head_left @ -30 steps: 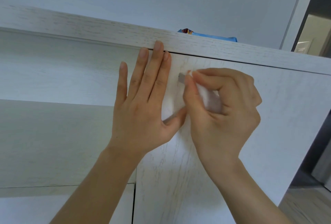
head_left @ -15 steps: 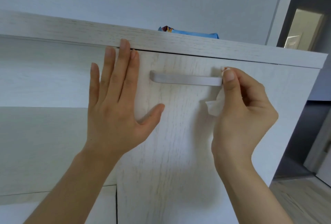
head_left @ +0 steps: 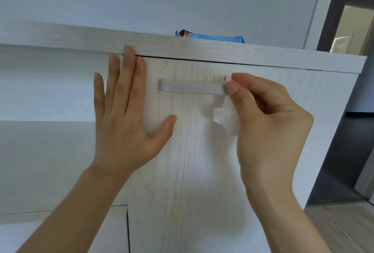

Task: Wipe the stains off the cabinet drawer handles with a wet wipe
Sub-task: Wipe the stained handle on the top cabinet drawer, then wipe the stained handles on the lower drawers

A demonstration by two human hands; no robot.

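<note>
Grey handle (head_left: 190,88): right hand (head_left: 269,119) pinches wipe (head_left: 226,120) at its end.

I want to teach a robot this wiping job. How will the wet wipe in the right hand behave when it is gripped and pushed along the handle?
The wet wipe is probably floppy: its free part hangs crumpled below the right hand. It looks thin and light, pinched by fingertips alone. Pushed along the handle, it would likely bunch up rather than stay flat.

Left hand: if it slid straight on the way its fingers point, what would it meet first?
The left hand lies flat on the drawer front, fingers pointing up. The middle fingertip already overlaps the cabinet top's edge, so that overhanging edge likely comes first; depth is unclear.
</note>
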